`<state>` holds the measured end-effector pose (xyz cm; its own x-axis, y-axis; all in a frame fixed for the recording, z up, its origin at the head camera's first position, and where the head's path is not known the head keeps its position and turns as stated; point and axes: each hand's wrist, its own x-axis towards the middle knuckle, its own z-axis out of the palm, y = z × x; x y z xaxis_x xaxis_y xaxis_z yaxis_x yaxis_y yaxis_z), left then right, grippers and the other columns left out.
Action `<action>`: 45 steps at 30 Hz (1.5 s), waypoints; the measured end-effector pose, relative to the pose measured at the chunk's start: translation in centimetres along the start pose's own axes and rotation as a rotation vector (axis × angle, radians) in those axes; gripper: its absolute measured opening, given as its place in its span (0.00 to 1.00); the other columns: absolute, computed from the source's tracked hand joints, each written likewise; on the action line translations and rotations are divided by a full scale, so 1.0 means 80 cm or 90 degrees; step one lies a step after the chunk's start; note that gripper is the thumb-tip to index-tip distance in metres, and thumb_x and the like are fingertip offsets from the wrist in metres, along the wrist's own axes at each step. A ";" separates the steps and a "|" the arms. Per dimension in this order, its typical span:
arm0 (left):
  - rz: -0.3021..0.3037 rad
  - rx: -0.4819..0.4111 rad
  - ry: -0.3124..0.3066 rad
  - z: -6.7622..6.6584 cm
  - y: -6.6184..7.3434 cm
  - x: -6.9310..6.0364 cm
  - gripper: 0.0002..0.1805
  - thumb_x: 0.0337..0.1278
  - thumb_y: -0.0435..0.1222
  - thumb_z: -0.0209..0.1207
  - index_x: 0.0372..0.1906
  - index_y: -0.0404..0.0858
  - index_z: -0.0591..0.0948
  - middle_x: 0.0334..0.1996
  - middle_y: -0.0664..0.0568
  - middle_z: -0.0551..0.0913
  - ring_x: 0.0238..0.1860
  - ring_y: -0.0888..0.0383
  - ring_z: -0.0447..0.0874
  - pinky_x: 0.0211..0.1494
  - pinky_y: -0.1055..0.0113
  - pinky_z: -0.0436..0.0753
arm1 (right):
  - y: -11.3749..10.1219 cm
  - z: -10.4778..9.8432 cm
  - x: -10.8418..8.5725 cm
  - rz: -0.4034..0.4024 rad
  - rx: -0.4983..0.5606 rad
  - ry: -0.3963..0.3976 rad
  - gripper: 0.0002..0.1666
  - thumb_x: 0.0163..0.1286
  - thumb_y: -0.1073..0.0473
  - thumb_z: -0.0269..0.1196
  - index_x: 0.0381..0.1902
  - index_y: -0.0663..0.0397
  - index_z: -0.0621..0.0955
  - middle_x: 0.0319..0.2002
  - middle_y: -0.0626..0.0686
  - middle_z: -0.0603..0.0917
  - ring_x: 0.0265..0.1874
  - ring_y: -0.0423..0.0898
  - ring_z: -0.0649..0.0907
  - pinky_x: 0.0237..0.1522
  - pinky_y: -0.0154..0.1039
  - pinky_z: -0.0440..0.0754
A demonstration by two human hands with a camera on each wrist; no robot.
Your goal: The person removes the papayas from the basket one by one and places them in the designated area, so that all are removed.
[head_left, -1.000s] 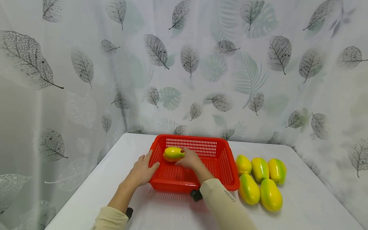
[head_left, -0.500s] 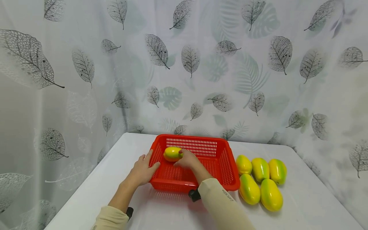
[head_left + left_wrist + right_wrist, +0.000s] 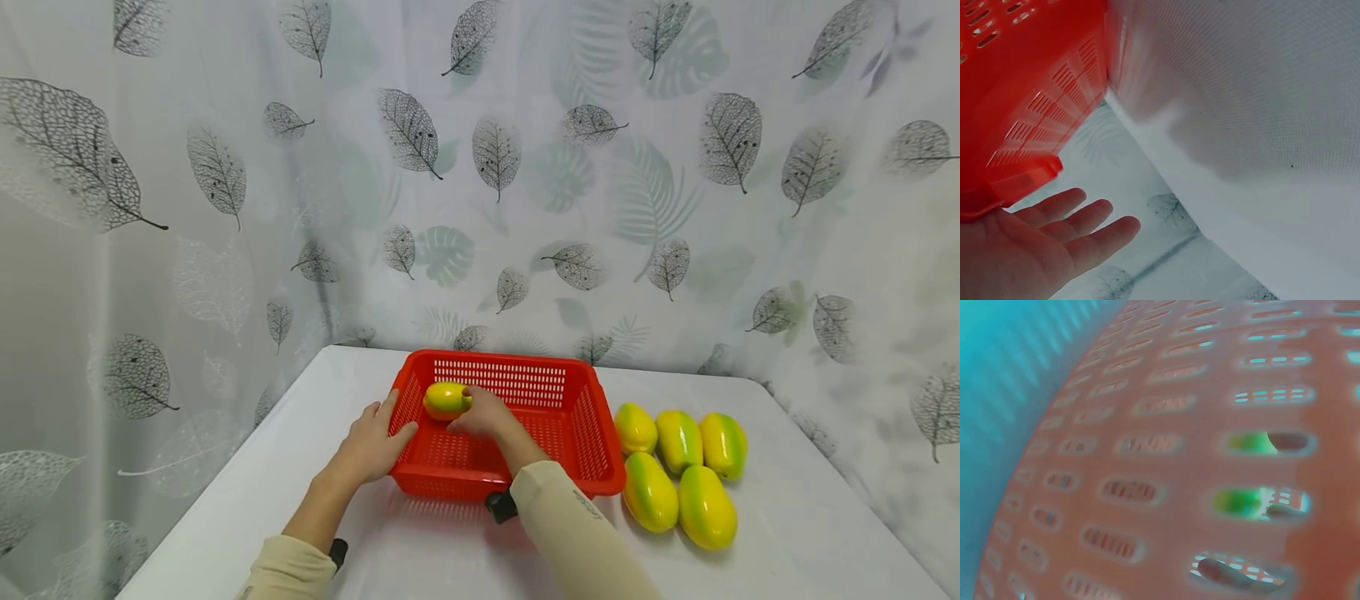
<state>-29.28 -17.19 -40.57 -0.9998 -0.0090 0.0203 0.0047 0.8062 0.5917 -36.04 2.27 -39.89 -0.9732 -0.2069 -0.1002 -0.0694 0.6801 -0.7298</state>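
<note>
Inside the red slotted plastic basket [image 3: 525, 479], at its back left, lies a yellow-green papaya [image 3: 444, 401]. My right hand [image 3: 491, 417] reaches over the front rim and grips the papaya's right end with thumb and fingers. In the right wrist view the basket's slotted wall [image 3: 1166, 469] fills most of the picture; green-yellow patches and parts of fingers show through the slots. My left hand [image 3: 375, 442] rests on the basket's left rim, thumb over the inside. Its fingers stretch out straight beside the basket in the left wrist view, where the hand [image 3: 1054, 244] touches the rim.
Several more papayas [image 3: 678, 442] lie in two rows on the white table [image 3: 810, 517], just right of the basket. A leaf-patterned curtain [image 3: 525, 200] hangs behind and at both sides. The table's left edge runs beyond my left arm.
My right hand and forearm have shifted slightly left, and the papaya has moved a little left with them. The left hand and the basket stay in place.
</note>
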 end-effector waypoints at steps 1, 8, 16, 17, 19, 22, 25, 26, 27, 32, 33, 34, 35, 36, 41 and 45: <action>0.000 0.000 0.000 0.000 0.000 0.000 0.43 0.72 0.50 0.55 0.83 0.39 0.54 0.75 0.29 0.62 0.69 0.28 0.70 0.60 0.35 0.82 | -0.001 0.001 0.000 -0.003 -0.001 -0.003 0.44 0.60 0.60 0.75 0.72 0.61 0.72 0.68 0.63 0.78 0.65 0.61 0.77 0.72 0.59 0.71; -0.002 0.004 -0.008 0.000 -0.001 0.001 0.43 0.72 0.50 0.55 0.83 0.39 0.53 0.76 0.30 0.62 0.70 0.29 0.69 0.60 0.35 0.82 | -0.012 -0.009 -0.006 -0.009 -0.036 -0.021 0.45 0.59 0.59 0.75 0.73 0.60 0.72 0.67 0.63 0.79 0.64 0.60 0.78 0.72 0.59 0.72; -0.003 0.004 -0.006 -0.002 0.002 0.004 0.44 0.73 0.50 0.55 0.83 0.38 0.52 0.76 0.30 0.62 0.69 0.30 0.70 0.61 0.36 0.82 | -0.031 -0.032 -0.015 -0.030 -0.059 -0.013 0.43 0.59 0.59 0.74 0.72 0.61 0.73 0.66 0.63 0.79 0.61 0.60 0.79 0.69 0.58 0.75; -0.003 0.002 -0.007 -0.002 0.003 0.004 0.44 0.73 0.50 0.55 0.83 0.38 0.52 0.76 0.30 0.62 0.69 0.30 0.70 0.61 0.36 0.82 | -0.030 -0.032 -0.017 -0.025 -0.062 -0.019 0.44 0.59 0.59 0.74 0.72 0.61 0.73 0.68 0.62 0.78 0.63 0.60 0.78 0.70 0.58 0.75; -0.003 0.003 -0.007 -0.001 0.006 0.004 0.44 0.72 0.49 0.56 0.83 0.38 0.52 0.76 0.30 0.62 0.70 0.29 0.69 0.61 0.36 0.82 | -0.027 -0.032 -0.019 -0.020 -0.064 -0.029 0.43 0.61 0.58 0.74 0.73 0.60 0.72 0.69 0.62 0.77 0.66 0.61 0.77 0.72 0.59 0.73; -0.003 0.009 -0.004 -0.002 0.011 0.004 0.45 0.70 0.49 0.57 0.83 0.38 0.52 0.77 0.30 0.61 0.71 0.28 0.68 0.61 0.35 0.82 | -0.025 -0.031 -0.022 -0.024 -0.064 -0.036 0.44 0.61 0.57 0.74 0.73 0.59 0.72 0.70 0.62 0.77 0.66 0.61 0.77 0.71 0.60 0.73; -0.006 0.015 -0.005 -0.004 0.012 0.005 0.45 0.70 0.50 0.57 0.83 0.38 0.52 0.77 0.30 0.61 0.72 0.28 0.66 0.61 0.34 0.81 | -0.031 -0.032 -0.027 -0.026 -0.059 -0.039 0.44 0.61 0.57 0.74 0.74 0.58 0.71 0.69 0.62 0.77 0.65 0.60 0.77 0.71 0.60 0.74; -0.005 0.016 -0.005 -0.004 0.011 0.005 0.45 0.71 0.50 0.56 0.83 0.38 0.52 0.77 0.30 0.61 0.72 0.28 0.67 0.61 0.34 0.81 | -0.034 -0.033 -0.029 -0.025 -0.058 -0.040 0.45 0.61 0.57 0.74 0.74 0.57 0.71 0.69 0.62 0.77 0.65 0.60 0.78 0.70 0.60 0.74; -0.005 0.016 -0.005 -0.004 0.011 0.005 0.45 0.71 0.50 0.56 0.83 0.38 0.52 0.77 0.30 0.61 0.71 0.28 0.67 0.61 0.34 0.81 | -0.037 -0.035 -0.030 -0.024 -0.053 -0.039 0.45 0.61 0.57 0.74 0.74 0.57 0.71 0.69 0.62 0.78 0.64 0.60 0.78 0.69 0.61 0.75; -0.004 0.017 -0.003 0.002 0.005 0.005 0.44 0.71 0.49 0.57 0.83 0.38 0.53 0.75 0.31 0.64 0.69 0.31 0.71 0.60 0.36 0.83 | -0.047 -0.040 -0.030 -0.031 -0.051 -0.034 0.44 0.61 0.55 0.74 0.74 0.56 0.72 0.66 0.60 0.79 0.59 0.57 0.79 0.67 0.58 0.77; -0.006 0.015 -0.003 0.003 0.004 0.005 0.44 0.71 0.49 0.57 0.83 0.38 0.53 0.75 0.31 0.64 0.69 0.31 0.71 0.59 0.37 0.84 | -0.048 -0.041 -0.028 -0.032 -0.050 -0.032 0.44 0.62 0.55 0.74 0.74 0.56 0.72 0.67 0.60 0.79 0.59 0.57 0.79 0.67 0.57 0.77; -0.008 0.012 -0.002 0.004 0.003 0.005 0.44 0.71 0.49 0.57 0.83 0.38 0.53 0.75 0.31 0.64 0.68 0.31 0.71 0.59 0.37 0.84 | -0.050 -0.042 -0.026 -0.034 -0.053 -0.031 0.43 0.62 0.55 0.73 0.74 0.56 0.72 0.67 0.60 0.79 0.60 0.57 0.79 0.67 0.57 0.77; -0.010 0.010 -0.002 0.004 0.002 0.005 0.44 0.71 0.49 0.57 0.83 0.38 0.53 0.75 0.31 0.64 0.68 0.31 0.71 0.59 0.37 0.84 | -0.051 -0.042 -0.024 -0.033 -0.051 -0.031 0.43 0.62 0.55 0.73 0.74 0.56 0.72 0.68 0.60 0.78 0.62 0.57 0.78 0.68 0.57 0.76; -0.012 0.008 -0.003 0.005 0.002 0.004 0.44 0.71 0.49 0.57 0.83 0.38 0.53 0.75 0.31 0.64 0.69 0.31 0.71 0.59 0.37 0.84 | -0.051 -0.042 -0.021 -0.029 -0.052 -0.032 0.43 0.63 0.54 0.73 0.74 0.56 0.72 0.69 0.59 0.78 0.63 0.57 0.77 0.69 0.57 0.76; -0.014 0.007 -0.003 0.005 0.002 0.003 0.44 0.71 0.49 0.57 0.83 0.39 0.54 0.75 0.31 0.63 0.70 0.30 0.70 0.60 0.36 0.83 | -0.052 -0.044 -0.006 -0.012 -0.054 -0.028 0.43 0.63 0.53 0.72 0.74 0.57 0.71 0.71 0.60 0.76 0.66 0.58 0.76 0.70 0.57 0.75; -0.013 0.010 0.002 0.003 0.004 0.003 0.44 0.70 0.49 0.57 0.83 0.39 0.54 0.75 0.32 0.64 0.70 0.31 0.70 0.60 0.36 0.83 | -0.051 -0.045 0.006 -0.014 -0.035 -0.023 0.42 0.64 0.53 0.71 0.73 0.59 0.72 0.71 0.61 0.75 0.67 0.59 0.76 0.70 0.56 0.76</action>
<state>-29.52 -16.81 -40.57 -0.9995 -0.0280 0.0109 -0.0165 0.8147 0.5796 -37.05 1.91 -34.53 -0.9630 -0.2461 -0.1095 -0.1031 0.7122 -0.6943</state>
